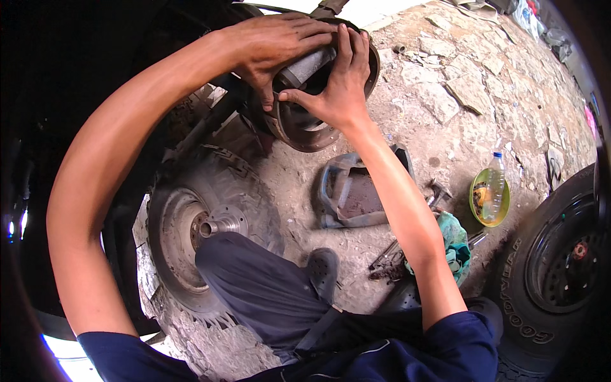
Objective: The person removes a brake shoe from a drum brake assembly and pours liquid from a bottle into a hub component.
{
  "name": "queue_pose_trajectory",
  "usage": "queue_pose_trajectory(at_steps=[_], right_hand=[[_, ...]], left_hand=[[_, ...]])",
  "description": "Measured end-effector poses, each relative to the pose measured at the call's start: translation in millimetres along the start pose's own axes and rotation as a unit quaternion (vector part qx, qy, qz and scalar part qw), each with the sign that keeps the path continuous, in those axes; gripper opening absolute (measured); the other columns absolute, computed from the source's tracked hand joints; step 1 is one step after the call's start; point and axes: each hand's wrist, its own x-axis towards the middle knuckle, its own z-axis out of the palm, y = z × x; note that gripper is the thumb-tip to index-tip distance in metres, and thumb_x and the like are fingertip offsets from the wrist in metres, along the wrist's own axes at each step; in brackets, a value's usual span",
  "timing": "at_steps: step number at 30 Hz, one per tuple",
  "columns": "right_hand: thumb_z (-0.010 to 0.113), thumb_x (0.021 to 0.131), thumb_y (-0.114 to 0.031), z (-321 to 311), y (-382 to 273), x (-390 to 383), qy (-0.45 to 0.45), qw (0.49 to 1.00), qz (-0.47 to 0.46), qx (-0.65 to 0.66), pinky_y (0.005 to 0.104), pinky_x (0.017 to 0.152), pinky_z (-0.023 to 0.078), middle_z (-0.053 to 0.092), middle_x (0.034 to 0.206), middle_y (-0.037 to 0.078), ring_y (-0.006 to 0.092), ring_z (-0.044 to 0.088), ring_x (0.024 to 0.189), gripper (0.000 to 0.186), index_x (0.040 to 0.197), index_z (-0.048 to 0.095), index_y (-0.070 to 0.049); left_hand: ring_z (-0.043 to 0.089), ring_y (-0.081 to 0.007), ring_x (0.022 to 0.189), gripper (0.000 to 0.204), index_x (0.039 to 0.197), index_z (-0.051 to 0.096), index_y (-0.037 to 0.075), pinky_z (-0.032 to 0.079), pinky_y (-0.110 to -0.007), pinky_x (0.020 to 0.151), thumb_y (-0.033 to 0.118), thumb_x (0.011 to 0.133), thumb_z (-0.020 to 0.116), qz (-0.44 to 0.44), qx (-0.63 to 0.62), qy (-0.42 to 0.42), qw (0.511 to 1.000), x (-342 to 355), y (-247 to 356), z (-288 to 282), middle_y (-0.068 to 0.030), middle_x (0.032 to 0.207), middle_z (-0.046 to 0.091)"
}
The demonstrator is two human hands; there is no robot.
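Note:
A round, rusty brake assembly (305,137) stands upright at the top centre, at the end of a dark axle. My left hand (280,48) reaches over its upper left side, with the thumb pointing down and the fingers along the top. On its right side, my right hand (344,83) grips with the fingers over the upper rim and the thumb stretched inward. Both thumbs come close together at the front. Between the hands shows a grey, curved brake shoe (310,67). My hands hide part of the assembly.
A worn tyre (258,191) with a metal hub (223,221) is at my left knee. A cut-open plastic container (331,213), hammer (439,193), teal cloth (453,239) and green bowl (487,219) with a bottle (495,184) lie around. Another tyre (519,280) is at right.

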Motion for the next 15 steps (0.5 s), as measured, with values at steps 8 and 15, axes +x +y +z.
queue_pose_trajectory(at_steps=[8,15], right_hand=[[0.08,0.062,-0.064,8,6,-4,0.08,0.993,-0.036,0.084,0.0568,0.112,0.02,0.023,0.144,0.027,0.0434,0.022,0.138,0.124,0.148,0.016,-0.002],[0.078,0.077,-0.042,6,-40,-109,-0.018,0.994,0.101,0.044,0.0426,0.094,0.04,0.054,0.113,0.019,0.0345,0.052,0.107,0.077,0.131,0.044,0.001]], left_hand=[[0.037,-0.0329,0.137,0.152,0.151,0.016,0.008,0.033,-0.041,0.115,0.033,0.023,0.096,0.013,-0.065,0.035,0.997,-2,-7,4,-0.0156,0.15,0.032],[0.04,-0.0347,0.135,0.156,0.153,0.01,0.016,0.037,-0.046,0.113,0.03,0.024,0.096,0.024,-0.102,0.054,0.993,3,-11,6,-0.0138,0.152,0.029]])
